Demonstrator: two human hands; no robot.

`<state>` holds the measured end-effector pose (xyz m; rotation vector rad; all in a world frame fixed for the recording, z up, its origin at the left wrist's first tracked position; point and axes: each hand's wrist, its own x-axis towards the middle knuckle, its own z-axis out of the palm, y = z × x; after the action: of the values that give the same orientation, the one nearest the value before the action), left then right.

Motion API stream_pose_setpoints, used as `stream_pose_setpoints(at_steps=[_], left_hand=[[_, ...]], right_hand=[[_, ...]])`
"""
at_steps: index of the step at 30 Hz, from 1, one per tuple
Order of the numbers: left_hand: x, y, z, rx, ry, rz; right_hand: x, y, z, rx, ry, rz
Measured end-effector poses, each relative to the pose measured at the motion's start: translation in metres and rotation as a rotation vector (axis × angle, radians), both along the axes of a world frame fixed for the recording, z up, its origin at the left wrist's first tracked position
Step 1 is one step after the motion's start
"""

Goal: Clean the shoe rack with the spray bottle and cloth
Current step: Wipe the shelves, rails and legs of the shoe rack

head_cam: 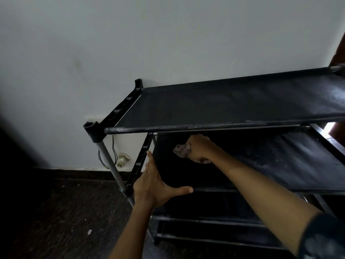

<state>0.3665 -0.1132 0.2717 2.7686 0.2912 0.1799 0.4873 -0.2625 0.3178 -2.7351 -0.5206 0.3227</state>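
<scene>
Head view: top shelf overhangs cloth-holding right hand.

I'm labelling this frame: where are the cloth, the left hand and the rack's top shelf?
cloth (180, 150), head view, bunched part beside the right fist.
left hand (152, 186), head view, back of the hand.
top shelf (233, 101), head view, middle of the black fabric.

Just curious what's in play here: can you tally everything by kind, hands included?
Hands: 2, left hand and right hand
Cloths: 1, cloth
Shoe racks: 1, shoe rack
Wall sockets: 1, wall socket
Spray bottles: 0 in view
Total: 5
</scene>
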Motion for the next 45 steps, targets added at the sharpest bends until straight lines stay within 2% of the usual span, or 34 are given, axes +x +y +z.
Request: stream_pose_setpoints(at_steps=[3, 5, 8, 16, 21, 24, 28, 31, 34, 36, 39, 43, 45], left_hand=[[-0.002, -0.001, 0.002, -0.024, -0.017, 0.008], [-0.002, -0.001, 0.002, -0.037, -0.022, 0.011], [-0.002, -0.001, 0.001, -0.043, -0.029, 0.024], [0.003, 0.005, -0.004, -0.108, -0.065, 0.039], [0.001, -0.002, -0.002, -0.112, -0.066, 0.056], [0.0, -0.001, 0.001, -0.116, -0.053, 0.053], [-0.004, -0.003, 0.006, -0.133, -0.038, 0.059], [-0.009, -0.008, 0.015, -0.162, -0.021, 0.04], [-0.009, -0.021, 0.022, -0.184, -0.036, -0.092], [-0.005, -0.038, 0.025, -0.103, -0.004, -0.162], [0.003, -0.066, 0.021, -0.045, 0.09, -0.169], [0.016, -0.072, 0.005, 0.044, 0.097, -0.158], [0.019, -0.07, 0.0, 0.077, 0.103, -0.154]], right_hand=[[-0.035, -0.03, 0.008, -0.007, 0.168, 0.216], [-0.055, -0.05, 0.013, -0.013, 0.19, 0.299], [-0.063, -0.06, 0.014, 0.039, 0.154, 0.305], [-0.05, 0.048, -0.002, 0.105, 0.023, 0.44], [-0.051, 0.022, -0.007, 0.145, 0.04, 0.41], [-0.057, -0.035, -0.003, 0.106, 0.048, 0.36], [-0.064, -0.139, 0.009, -0.013, 0.082, 0.173], [-0.075, -0.177, 0.017, -0.086, 0.075, 0.096], [-0.079, -0.169, 0.019, -0.107, 0.068, 0.085], [-0.078, -0.154, 0.018, -0.098, 0.052, 0.086], [-0.074, -0.129, 0.011, -0.048, -0.019, 0.111], [-0.048, -0.096, -0.009, 0.002, -0.155, 0.153], [-0.023, -0.079, -0.015, 0.009, -0.2, 0.102]])
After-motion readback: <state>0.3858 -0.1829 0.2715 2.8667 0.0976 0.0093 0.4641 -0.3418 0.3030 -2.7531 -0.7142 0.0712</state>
